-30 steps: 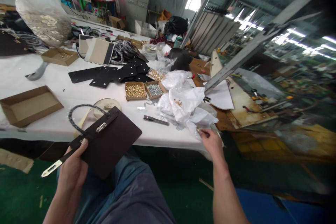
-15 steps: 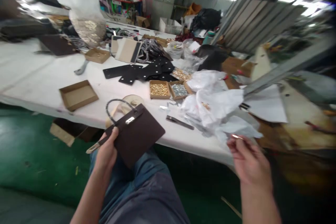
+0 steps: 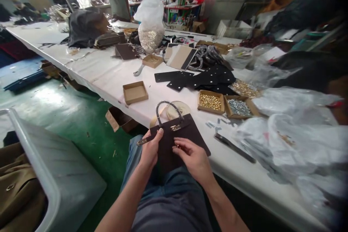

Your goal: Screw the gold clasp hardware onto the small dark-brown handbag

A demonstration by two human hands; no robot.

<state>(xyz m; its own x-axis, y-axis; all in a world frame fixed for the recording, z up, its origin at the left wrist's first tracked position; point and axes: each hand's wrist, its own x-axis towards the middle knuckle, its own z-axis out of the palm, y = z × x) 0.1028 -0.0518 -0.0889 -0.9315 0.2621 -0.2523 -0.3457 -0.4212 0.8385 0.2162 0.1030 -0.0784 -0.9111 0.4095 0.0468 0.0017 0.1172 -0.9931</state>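
We are finding the bag (image 3: 167,151) above the lap (image 3: 174,185), by the near edge of the worktop (image 3: 108,76). The left hand (image 3: 150,150) is clamping its upper left part, thumb in front. The right hand (image 3: 197,157) is pinching a small metal piece (image 3: 178,146) before the bag's face; we are not making out its shape.

We are noting a drop risk: fingertips alone are holding the piece, so a loose pinch could be sending it to the floor (image 3: 87,116). We are also judging that the bag could be twisting, since one hand is carrying it by one side, and that metal could be scratching its face.

We are counting one bag, one handle (image 3: 158,110), one clasp (image 3: 176,127), one tool (image 3: 235,147), one roll (image 3: 185,108), one box (image 3: 203,109) of gold studs (image 3: 211,102) and one of silver studs (image 3: 239,106). The studs are defying any count.
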